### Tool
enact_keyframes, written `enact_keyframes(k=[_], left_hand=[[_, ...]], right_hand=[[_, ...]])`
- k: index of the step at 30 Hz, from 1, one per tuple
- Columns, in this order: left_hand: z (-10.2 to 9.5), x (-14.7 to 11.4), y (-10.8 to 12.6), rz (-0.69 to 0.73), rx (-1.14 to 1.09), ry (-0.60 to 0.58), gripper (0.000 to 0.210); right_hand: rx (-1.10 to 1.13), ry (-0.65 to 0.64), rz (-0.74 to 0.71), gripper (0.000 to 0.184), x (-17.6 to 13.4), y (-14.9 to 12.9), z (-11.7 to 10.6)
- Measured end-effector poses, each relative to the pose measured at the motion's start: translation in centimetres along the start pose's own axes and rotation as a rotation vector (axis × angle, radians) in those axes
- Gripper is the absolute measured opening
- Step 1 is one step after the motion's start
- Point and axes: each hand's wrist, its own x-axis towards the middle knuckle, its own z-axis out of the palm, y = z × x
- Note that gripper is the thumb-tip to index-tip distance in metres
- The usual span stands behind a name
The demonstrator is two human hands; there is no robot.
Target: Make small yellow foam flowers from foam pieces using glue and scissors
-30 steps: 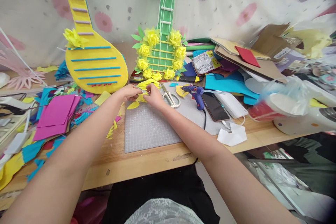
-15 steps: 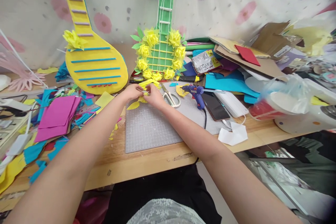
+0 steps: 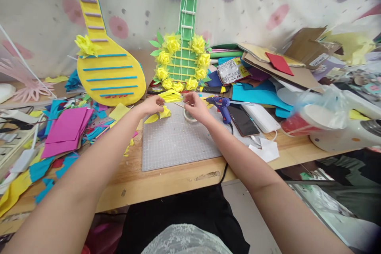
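My left hand [image 3: 153, 105] is over the far left part of the grey cutting mat [image 3: 175, 147], its fingers bent and closed at the edge of a yellow paper petal [image 3: 165, 112]. A second yellow petal [image 3: 151, 118] lies flat below that hand. To the right, my right hand [image 3: 195, 107] pinches a thin stick [image 3: 179, 105] that points left. Under it lie scissors [image 3: 188, 116], mostly covered by the hand. Yellow paper strips [image 3: 171, 96] lie just beyond both hands.
A purple glue gun [image 3: 222, 107], a phone [image 3: 244, 120] and a white power bank [image 3: 264, 117] lie right. Behind stand a green paper guitar [image 3: 187, 43] ringed with yellow flowers and a yellow one [image 3: 110, 75]. Magenta sheets [image 3: 67, 131] and scraps lie left; a lidded cup [image 3: 309, 121] stands right.
My hands were together over the petals and are now apart. The right hand has moved right, over the scissors, with the thin stick showing; the left has barely moved.
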Motion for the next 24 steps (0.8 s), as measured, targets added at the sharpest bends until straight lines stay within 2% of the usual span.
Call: enact_keyframes(k=[6,10,13,16,20,22,24], left_hand=[[0.8,-0.6,0.4,-0.052,0.05,0.068,0.041],[0.0,-1.1,0.1,-0.09,-0.071,0.104,0.04],[-1.0,-1.4,-0.4,-0.122,-0.108,0.227,0.031],[-1.9,-2.1,-1.2,-0.148,-0.016,0.322,0.021],[-2.4,-3.7,-2.6,-0.109,0.234,0.317,0.015],[-2.1,-4.4,-3.1,-0.111,0.32,0.267,0.016],[-1.7,-4.9,-3.4,-0.109,0.368,0.237,0.018]], right_hand=[[-0.021,-0.016,0.007,0.028,-1.5,0.0,-1.1],[0.005,-0.047,0.009,0.025,-2.1,0.2,-2.2],[-0.003,-0.1,0.005,0.021,-2.4,0.4,-4.0],[-0.037,-0.273,0.054,0.022,-3.0,0.1,-6.8],[-0.144,-0.63,0.242,0.025,-4.3,-0.7,-10.8],[-0.24,-0.717,0.344,0.03,-4.8,-0.8,-12.4],[-0.34,-0.708,0.43,0.037,-5.2,-0.6,-13.7]])
